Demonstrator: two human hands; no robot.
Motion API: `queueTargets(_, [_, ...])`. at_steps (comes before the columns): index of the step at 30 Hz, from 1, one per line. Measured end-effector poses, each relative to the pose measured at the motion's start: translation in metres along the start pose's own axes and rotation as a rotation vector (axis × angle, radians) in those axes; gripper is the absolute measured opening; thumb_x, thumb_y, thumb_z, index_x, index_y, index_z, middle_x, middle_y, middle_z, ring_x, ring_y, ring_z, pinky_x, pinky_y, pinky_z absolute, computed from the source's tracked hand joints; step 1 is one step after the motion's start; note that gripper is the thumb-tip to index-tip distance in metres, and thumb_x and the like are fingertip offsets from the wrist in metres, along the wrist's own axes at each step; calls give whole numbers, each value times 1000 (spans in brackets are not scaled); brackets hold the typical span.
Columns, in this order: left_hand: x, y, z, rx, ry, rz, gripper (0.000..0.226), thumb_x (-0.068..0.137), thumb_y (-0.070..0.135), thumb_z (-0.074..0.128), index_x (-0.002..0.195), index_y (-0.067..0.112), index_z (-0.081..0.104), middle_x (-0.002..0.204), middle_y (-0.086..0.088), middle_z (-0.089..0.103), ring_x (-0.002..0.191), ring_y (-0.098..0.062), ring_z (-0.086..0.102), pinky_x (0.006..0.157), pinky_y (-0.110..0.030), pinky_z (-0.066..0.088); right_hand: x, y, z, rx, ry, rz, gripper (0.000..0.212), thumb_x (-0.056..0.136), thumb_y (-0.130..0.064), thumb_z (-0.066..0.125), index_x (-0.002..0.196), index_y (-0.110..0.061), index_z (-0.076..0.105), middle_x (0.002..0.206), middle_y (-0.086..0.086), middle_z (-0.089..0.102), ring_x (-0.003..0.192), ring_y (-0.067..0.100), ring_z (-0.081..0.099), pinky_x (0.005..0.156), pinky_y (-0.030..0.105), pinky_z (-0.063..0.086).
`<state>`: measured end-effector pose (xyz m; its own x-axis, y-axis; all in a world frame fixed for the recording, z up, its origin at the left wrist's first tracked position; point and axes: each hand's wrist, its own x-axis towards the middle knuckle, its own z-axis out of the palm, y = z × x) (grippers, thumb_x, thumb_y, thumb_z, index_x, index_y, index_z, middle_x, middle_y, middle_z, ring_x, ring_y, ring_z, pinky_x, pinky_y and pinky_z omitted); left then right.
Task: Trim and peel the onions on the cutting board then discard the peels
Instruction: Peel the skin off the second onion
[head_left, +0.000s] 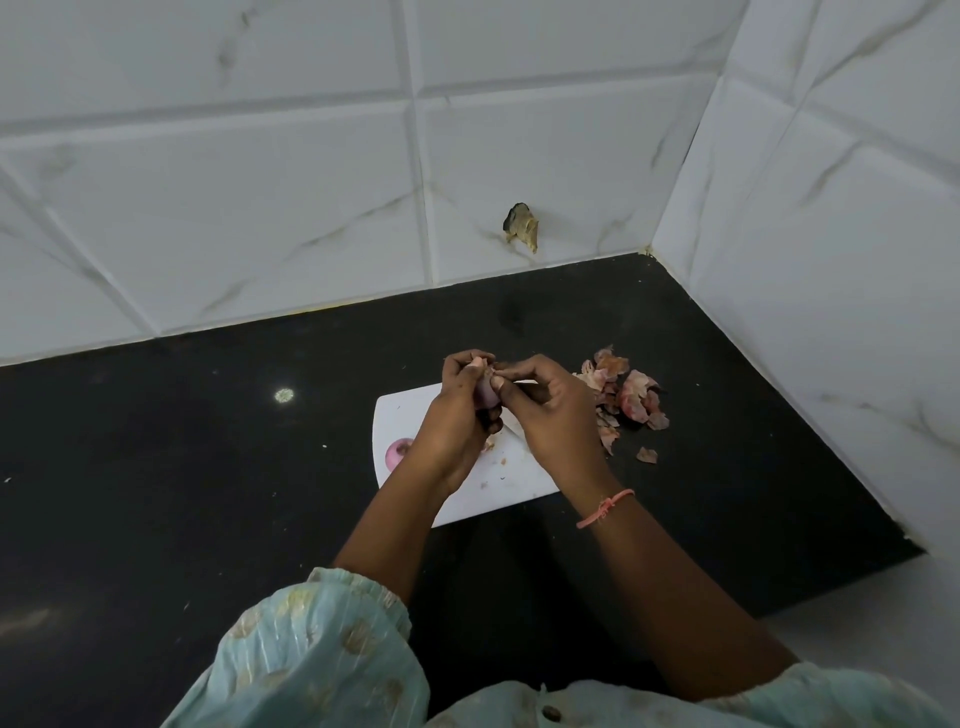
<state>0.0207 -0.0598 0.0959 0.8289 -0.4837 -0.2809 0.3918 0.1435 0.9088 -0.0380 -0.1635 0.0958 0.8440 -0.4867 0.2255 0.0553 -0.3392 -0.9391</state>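
Note:
Above the white cutting board (501, 483) my left hand (457, 415) grips a small purple onion (488, 393), mostly hidden by the fingers. My right hand (550, 410) meets it from the right, its thumb and fingertips pinching at the onion's top end, where a bit of dry skin shows. A second peeled purple onion (396, 451) lies on the board's left edge, partly behind my left wrist. A heap of pink and brown onion peels (626, 397) lies on the black counter just right of the board. No knife is visible.
The black counter (208, 467) runs into a corner of white tiled walls at the back and right. One loose peel (647, 455) lies apart near the board's right side. Small scraps dot the board. A chipped hole (521, 226) marks the back wall.

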Motion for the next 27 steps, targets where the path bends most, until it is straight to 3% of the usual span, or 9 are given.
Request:
queueTargets(10, [-2,1,-5,-155,-27,-102,24,107,28,36,108,16,56,87,-9,55,62,-14,41,59,-29,39,4,-2,2,-89,13,-22,7,90,-12,67,95,-14,71,90,-8,68,86,-1,63,75,10,49])
queueTargets(14, [-1,-3,-6,-140,-61,-143,26,104,32,43,118,13,55,92,-9,58,61,-11,43,56,-25,43,4,1,4,-142,7,-10,7,92,-15,65,97,-15,69,91,-8,66,86,2,63,74,11,50])
queueTargets(18, [-3,-1,-5,-125,-117,-165,24,102,27,50,122,13,53,83,-3,56,61,-9,41,56,-23,41,7,2,1,-148,15,25,7,93,-13,62,97,-15,67,89,-9,66,85,4,64,72,12,51])
queueTargets(24, [-3,2,-1,-179,-93,-236,35,105,34,33,107,10,58,81,-7,56,59,-11,39,55,-25,34,7,-1,-1,-113,90,36,6,89,-7,67,90,-13,67,81,-9,66,74,0,64,64,10,50])
queueTargets(27, [-2,3,-1,-204,-84,-266,44,102,40,28,86,9,55,71,-5,51,56,-13,35,54,-27,28,7,1,-2,-70,200,61,9,85,-2,69,85,-11,66,77,-5,66,71,4,66,63,14,52])
